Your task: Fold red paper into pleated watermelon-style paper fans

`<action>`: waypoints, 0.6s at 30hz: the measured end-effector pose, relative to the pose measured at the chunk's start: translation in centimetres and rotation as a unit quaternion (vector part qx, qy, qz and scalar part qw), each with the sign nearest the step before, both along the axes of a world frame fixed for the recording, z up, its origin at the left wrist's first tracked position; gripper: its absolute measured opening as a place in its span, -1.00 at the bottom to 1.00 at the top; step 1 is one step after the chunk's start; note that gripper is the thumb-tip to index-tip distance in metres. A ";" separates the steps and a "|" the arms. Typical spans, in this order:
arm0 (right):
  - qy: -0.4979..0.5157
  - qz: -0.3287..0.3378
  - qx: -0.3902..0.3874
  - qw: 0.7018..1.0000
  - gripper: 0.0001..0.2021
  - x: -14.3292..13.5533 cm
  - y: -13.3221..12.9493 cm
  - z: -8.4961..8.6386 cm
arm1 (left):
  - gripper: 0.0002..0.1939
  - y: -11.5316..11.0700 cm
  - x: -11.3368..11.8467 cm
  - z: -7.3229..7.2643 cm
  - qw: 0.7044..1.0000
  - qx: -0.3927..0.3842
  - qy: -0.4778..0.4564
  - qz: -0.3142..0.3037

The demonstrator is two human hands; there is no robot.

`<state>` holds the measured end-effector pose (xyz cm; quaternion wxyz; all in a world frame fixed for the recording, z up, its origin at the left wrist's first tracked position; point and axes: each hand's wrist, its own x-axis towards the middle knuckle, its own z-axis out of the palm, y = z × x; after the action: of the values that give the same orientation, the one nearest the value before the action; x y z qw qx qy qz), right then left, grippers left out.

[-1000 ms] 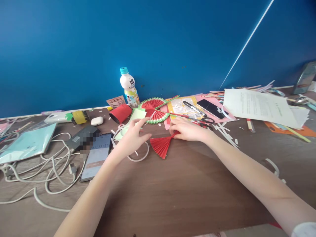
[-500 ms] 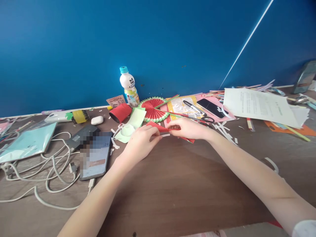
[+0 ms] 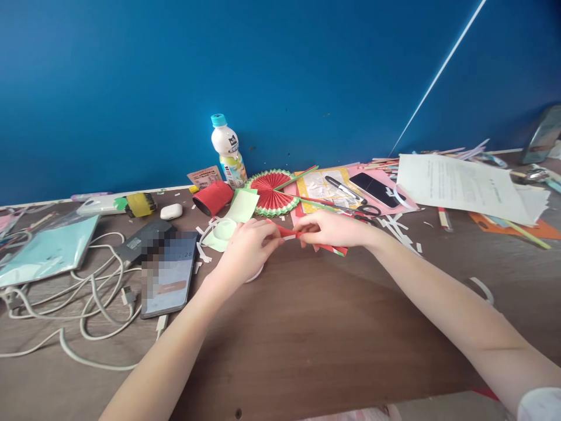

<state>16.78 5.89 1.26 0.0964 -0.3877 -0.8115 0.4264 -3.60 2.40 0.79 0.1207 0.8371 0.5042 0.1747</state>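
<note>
Folded red paper with a green edge (image 3: 336,250) is held between my two hands above the desk's middle. My left hand (image 3: 252,247) pinches its left end, and a short white strip (image 3: 289,237) lies against the paper there. The paper's middle is gripped by the closed fingers of my right hand (image 3: 332,229). Just beyond both hands lies a red pleated paper fan with a green rim (image 3: 272,193). Light green paper (image 3: 242,207) rests beside it, with a white tape roll (image 3: 224,229) on top. Part of a white curved thing shows beneath my left wrist; what it is stays hidden.
Scissors (image 3: 371,210), a marker (image 3: 344,188) and a phone (image 3: 377,190) lie at right. Behind stand a bottle (image 3: 228,152) and a red cylinder (image 3: 214,199). Leftward are another phone (image 3: 173,280), cables (image 3: 99,292) and an earphone case (image 3: 171,211). Paper scraps are scattered around.
The white strip, earlier sticking out below the paper from my left fingers, now lies against the red paper. My left hand has turned slightly, and a white curved edge now shows under it.
</note>
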 end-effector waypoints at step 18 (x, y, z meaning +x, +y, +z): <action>0.000 0.013 -0.006 1.000 -0.78 0.1 0.0 0.1 | -0.80 0.0 -0.1 0.3 0.999 -0.039 -0.023 -0.010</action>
<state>16.92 5.90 1.37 0.0885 -0.3778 -0.8140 0.4322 -3.68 2.42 1.04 0.1671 0.8322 0.4995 0.1731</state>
